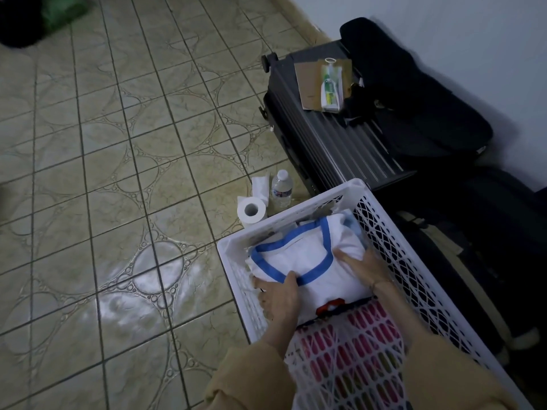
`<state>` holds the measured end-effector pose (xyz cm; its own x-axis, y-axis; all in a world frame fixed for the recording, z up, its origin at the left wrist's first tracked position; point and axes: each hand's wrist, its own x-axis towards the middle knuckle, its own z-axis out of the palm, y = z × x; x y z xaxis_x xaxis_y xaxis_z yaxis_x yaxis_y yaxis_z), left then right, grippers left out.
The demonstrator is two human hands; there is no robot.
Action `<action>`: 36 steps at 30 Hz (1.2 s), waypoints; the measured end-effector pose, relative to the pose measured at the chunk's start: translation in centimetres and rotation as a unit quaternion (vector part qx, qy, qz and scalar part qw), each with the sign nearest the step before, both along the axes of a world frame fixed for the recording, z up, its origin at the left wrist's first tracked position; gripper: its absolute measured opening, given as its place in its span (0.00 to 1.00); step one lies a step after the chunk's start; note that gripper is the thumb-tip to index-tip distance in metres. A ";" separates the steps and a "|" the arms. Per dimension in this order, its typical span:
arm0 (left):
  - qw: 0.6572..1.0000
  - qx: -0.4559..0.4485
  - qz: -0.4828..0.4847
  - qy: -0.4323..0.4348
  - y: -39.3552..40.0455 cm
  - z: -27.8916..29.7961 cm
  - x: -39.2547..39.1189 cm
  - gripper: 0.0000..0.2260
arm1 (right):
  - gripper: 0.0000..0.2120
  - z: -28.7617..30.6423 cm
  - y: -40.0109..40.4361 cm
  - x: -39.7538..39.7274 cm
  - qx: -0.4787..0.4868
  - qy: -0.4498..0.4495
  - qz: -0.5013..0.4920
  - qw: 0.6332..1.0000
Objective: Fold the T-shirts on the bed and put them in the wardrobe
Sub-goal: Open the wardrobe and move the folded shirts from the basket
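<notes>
I see both hands clasping a folded white T-shirt [307,261] inside the white basket [233,247]: left hand [279,300] curled over its near edge, right hand [367,266] gripping its far side.

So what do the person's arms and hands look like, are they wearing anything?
Both arms wear loose, soft-looking long sleeves in a light tan or mustard colour. The left sleeve ends near the wrist, and the right sleeve looks the same. The left hand is bare, with no glove. The right hand is bare too, and a thin bracelet circles its wrist.
</notes>
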<state>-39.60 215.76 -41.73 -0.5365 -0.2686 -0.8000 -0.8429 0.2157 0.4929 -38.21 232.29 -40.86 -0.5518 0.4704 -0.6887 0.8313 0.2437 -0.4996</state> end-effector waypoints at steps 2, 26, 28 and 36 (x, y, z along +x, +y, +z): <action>1.000 0.001 0.011 0.009 -0.1 0.1 0.0 0.41 | 0.55 -0.1 0.4 0.3 -0.030 0.000 -0.015 0.999; 0.992 0.110 -0.010 0.061 -1.2 6.1 -0.3 0.21 | 0.46 8.0 0.5 3.3 -0.078 0.218 -0.063 0.971; 0.986 0.128 -0.028 0.105 -1.1 8.1 -0.3 0.20 | 0.47 10.1 0.2 3.7 -0.072 0.236 -0.072 0.966; 0.934 0.089 -0.158 0.309 -0.7 17.4 -0.4 0.37 | 0.39 18.5 -0.5 3.8 0.037 0.270 -0.051 0.961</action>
